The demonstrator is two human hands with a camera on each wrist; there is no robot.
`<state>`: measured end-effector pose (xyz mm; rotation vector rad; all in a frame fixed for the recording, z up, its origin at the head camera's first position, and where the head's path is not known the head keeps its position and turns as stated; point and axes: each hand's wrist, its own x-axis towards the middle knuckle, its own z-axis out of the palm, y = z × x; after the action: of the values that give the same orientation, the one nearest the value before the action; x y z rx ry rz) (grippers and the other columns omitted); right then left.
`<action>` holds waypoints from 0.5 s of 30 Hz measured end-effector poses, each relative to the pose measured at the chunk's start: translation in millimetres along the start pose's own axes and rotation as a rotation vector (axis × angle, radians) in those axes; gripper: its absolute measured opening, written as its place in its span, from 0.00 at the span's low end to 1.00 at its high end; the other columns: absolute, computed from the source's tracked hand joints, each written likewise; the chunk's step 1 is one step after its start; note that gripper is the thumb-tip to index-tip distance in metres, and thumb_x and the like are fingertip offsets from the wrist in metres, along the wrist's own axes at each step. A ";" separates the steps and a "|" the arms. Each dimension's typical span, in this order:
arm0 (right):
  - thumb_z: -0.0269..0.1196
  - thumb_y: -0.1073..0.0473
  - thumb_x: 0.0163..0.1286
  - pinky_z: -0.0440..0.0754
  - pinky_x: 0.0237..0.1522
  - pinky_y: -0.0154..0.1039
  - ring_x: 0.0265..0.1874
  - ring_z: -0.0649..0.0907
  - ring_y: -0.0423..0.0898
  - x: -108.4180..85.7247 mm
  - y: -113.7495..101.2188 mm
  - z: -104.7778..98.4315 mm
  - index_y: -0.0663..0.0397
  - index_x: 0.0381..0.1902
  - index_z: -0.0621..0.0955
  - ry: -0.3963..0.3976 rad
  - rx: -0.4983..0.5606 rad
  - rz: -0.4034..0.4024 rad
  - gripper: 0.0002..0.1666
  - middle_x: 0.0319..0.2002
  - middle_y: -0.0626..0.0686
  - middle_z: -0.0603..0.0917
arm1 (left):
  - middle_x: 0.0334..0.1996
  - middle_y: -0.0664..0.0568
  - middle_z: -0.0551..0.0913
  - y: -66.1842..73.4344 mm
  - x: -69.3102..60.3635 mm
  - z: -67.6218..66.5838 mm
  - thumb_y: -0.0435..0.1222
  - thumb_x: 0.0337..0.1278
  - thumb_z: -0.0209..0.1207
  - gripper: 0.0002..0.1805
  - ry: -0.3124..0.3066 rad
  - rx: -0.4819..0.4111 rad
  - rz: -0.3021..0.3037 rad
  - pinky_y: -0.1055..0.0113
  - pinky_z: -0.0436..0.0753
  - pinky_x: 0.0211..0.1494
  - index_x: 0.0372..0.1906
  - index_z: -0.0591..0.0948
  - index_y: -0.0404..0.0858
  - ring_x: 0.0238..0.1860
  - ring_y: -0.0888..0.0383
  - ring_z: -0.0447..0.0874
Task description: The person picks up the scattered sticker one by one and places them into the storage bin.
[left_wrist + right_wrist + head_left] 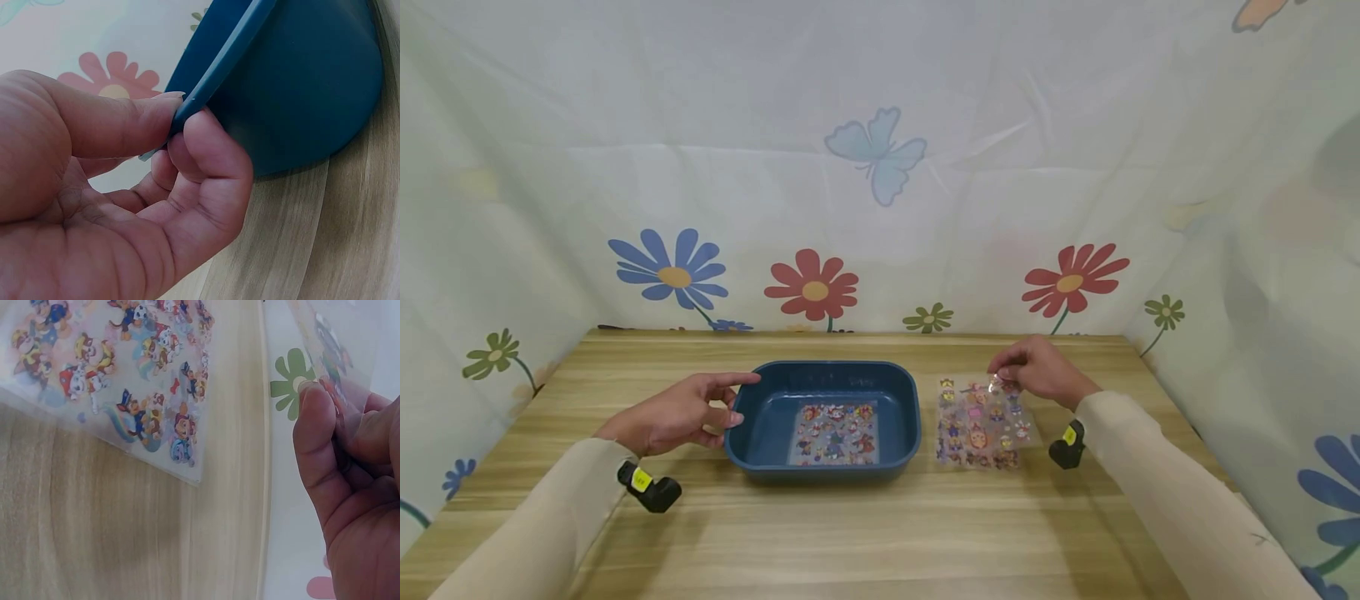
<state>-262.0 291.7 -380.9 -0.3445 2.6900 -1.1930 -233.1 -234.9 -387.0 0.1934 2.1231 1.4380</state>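
Pinching one sticker sheet (336, 347) in my right hand (1041, 372) and the left end of the blue tub (823, 474) in my left hand (679, 413), I have it lengthwise between them, other sheets (953, 433) just off its right end.

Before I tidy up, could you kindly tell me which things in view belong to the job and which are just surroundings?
Job:
blue tub, rim pinched by the left hand
sticker sheet inside the tub
held sticker sheet, pinched by the right hand
sticker sheets beside the tub

Surroundings:
table
flowered cloth
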 end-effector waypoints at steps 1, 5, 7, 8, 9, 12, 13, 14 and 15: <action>0.58 0.73 0.74 0.86 0.36 0.37 0.32 0.85 0.46 0.3 -0.3 -0.1 0.72 0.49 0.86 -0.001 0.004 -0.006 0.13 0.39 0.63 0.89 | 0.51 0.40 0.68 0.0 -0.1 0.2 0.28 0.69 0.62 0.43 0.001 0.000 0.000 0.60 0.86 0.43 0.83 0.57 0.43 0.42 0.49 0.79; 0.57 0.73 0.74 0.86 0.36 0.37 0.32 0.85 0.46 0.9 -2.1 -0.6 0.73 0.49 0.86 -0.008 0.011 -0.024 0.13 0.41 0.67 0.89 | 0.51 0.41 0.68 0.0 -0.4 1.1 0.28 0.69 0.62 0.43 0.008 0.000 -0.001 0.60 0.86 0.43 0.83 0.58 0.43 0.42 0.49 0.79; 0.57 0.73 0.74 0.86 0.36 0.37 0.32 0.85 0.46 1.2 -3.0 -1.0 0.73 0.49 0.85 -0.012 0.012 -0.028 0.13 0.41 0.67 0.89 | 0.51 0.41 0.68 -0.1 -0.4 1.1 0.28 0.69 0.62 0.43 0.008 0.001 -0.001 0.60 0.86 0.43 0.83 0.58 0.43 0.42 0.50 0.79; 0.57 0.73 0.74 0.87 0.36 0.37 0.32 0.85 0.46 1.2 -3.6 -1.2 0.73 0.49 0.85 -0.012 0.011 -0.029 0.13 0.41 0.66 0.89 | 0.51 0.41 0.68 -0.3 -0.3 0.9 0.28 0.69 0.62 0.43 0.006 0.000 0.000 0.60 0.86 0.42 0.83 0.58 0.43 0.41 0.50 0.79; 0.57 0.73 0.74 0.87 0.36 0.37 0.32 0.85 0.46 1.4 -4.2 -1.3 0.73 0.49 0.85 -0.013 0.012 -0.032 0.13 0.40 0.65 0.89 | 0.51 0.41 0.68 -0.4 -0.1 0.7 0.28 0.69 0.62 0.43 0.004 0.000 0.000 0.60 0.86 0.42 0.83 0.58 0.43 0.41 0.50 0.79; 0.57 0.72 0.75 0.87 0.37 0.37 0.33 0.85 0.46 1.8 -6.0 -1.6 0.72 0.49 0.86 -0.011 0.004 -0.036 0.13 0.40 0.63 0.90 | 0.50 0.41 0.68 -0.9 0.3 0.0 0.29 0.69 0.62 0.43 -0.003 -0.002 0.004 0.60 0.85 0.42 0.83 0.58 0.43 0.41 0.50 0.78; 0.58 0.72 0.75 0.87 0.37 0.37 0.33 0.86 0.46 2.0 -6.7 -1.7 0.71 0.49 0.86 -0.010 0.003 -0.039 0.12 0.39 0.62 0.90 | 0.50 0.41 0.68 -1.0 0.4 -0.2 0.29 0.69 0.62 0.43 -0.004 -0.002 0.006 0.60 0.85 0.42 0.83 0.58 0.43 0.42 0.50 0.78; 0.58 0.72 0.75 0.87 0.38 0.37 0.33 0.86 0.46 2.1 -7.5 -1.6 0.71 0.49 0.86 -0.009 0.001 -0.040 0.12 0.39 0.61 0.90 | 0.50 0.41 0.68 -1.1 0.4 -0.3 0.29 0.68 0.62 0.43 -0.006 -0.003 0.006 0.60 0.85 0.42 0.83 0.58 0.43 0.42 0.50 0.78; 0.58 0.72 0.75 0.88 0.38 0.37 0.33 0.86 0.46 2.3 -8.2 -1.5 0.70 0.49 0.86 -0.009 0.004 -0.042 0.12 0.39 0.61 0.90 | 0.50 0.41 0.68 -1.0 0.4 -0.3 0.29 0.68 0.62 0.43 -0.005 -0.003 0.007 0.60 0.85 0.42 0.83 0.58 0.43 0.42 0.50 0.78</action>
<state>-263.5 286.8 -374.0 -0.4074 2.6848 -1.2048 -233.4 -235.3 -387.9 0.2032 2.1178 1.4427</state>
